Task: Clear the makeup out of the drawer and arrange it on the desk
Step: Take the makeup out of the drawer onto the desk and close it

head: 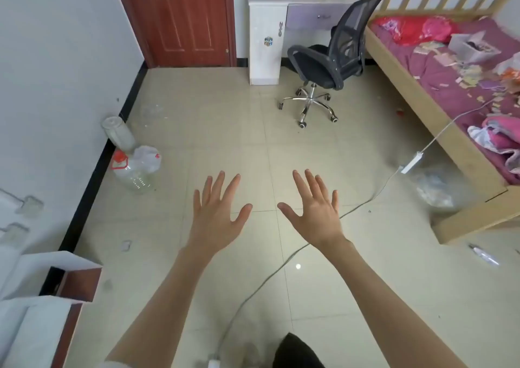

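Observation:
A white desk [264,43] stands against the far wall, right of the red door. Its lilac drawer [315,17] with a metal handle is closed. No makeup is visible. My left hand [218,212] and my right hand [315,212] are stretched out over the tiled floor in the middle of the room, backs up, fingers spread and straight, holding nothing. Both are far from the desk.
A black mesh office chair [329,63] on castors stands in front of the desk. A wooden bed [422,100] with purple bedding and clutter fills the right. Plastic bottles [132,176] sit by the left wall. A white cable [281,263] crosses the floor to a power strip [412,163].

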The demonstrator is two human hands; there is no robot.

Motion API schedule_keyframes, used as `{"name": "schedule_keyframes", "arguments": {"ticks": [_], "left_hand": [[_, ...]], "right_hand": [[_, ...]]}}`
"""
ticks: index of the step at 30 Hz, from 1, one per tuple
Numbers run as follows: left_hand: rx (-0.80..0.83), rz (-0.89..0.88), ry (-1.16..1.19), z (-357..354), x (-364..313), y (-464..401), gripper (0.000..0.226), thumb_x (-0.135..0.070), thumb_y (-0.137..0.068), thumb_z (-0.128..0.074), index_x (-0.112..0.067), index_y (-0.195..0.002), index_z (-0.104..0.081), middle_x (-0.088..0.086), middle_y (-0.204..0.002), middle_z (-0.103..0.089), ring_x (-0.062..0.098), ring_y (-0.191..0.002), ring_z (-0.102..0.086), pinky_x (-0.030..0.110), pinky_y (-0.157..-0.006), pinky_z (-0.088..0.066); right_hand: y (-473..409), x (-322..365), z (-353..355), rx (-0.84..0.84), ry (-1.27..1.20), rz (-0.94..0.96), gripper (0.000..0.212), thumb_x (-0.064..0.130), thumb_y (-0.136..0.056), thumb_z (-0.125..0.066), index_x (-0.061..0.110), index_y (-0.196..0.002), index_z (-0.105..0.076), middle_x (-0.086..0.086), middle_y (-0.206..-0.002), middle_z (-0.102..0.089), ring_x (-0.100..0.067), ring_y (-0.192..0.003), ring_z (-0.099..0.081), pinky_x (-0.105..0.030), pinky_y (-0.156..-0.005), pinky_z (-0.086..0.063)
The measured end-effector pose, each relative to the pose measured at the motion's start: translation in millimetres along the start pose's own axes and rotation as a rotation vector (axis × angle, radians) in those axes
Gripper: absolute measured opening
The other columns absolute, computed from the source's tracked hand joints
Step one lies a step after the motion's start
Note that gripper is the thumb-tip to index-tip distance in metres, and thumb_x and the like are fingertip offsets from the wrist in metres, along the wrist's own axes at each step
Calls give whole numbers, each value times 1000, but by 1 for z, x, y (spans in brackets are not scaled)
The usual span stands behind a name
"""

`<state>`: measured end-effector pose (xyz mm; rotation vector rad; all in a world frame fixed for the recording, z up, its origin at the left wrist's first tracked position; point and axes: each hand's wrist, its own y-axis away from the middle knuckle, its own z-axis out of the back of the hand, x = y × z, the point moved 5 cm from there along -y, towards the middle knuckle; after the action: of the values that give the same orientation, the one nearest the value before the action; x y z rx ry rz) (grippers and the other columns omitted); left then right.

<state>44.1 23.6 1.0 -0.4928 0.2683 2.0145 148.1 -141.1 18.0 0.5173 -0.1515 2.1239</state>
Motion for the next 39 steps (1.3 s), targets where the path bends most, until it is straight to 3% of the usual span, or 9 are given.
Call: {"name": "schedule_keyframes", "arguments": {"ticks": [9, 22, 39], "left_hand": [[10, -9, -20, -15, 10, -103, 77, -67, -77, -16, -34, -146, -13, 0, -157, -6, 22, -144, 4, 46, -114, 1], [38, 25, -27, -35, -21, -335, 64, -50, -92, -39, -32, -148, -13, 2, -157, -1, 23, -144, 8, 48, -115, 3], [44, -15, -16, -17, 40, -650, 64, -49, -93, -39, -30, -148, -13, 5, -157, -2, 25, -144, 8, 50, -114, 3]], "right_hand": [[-105, -23, -2, 78, 69, -10, 77, 62, -89, -36, 35, -148, 5, 4, -158, 7, -17, -145, 9, -51, -116, 3], [-339, -61, 42, 114, 94, 51, 77, 62, -89, -37, 34, -149, 3, 3, -159, 5, -19, -146, 7, -52, -115, 1], [-655, -33, 50, 94, 130, 54, 76, 61, -89, -37, 32, -149, -1, 1, -159, 3, -20, -146, 5, -53, -114, 0]]}}
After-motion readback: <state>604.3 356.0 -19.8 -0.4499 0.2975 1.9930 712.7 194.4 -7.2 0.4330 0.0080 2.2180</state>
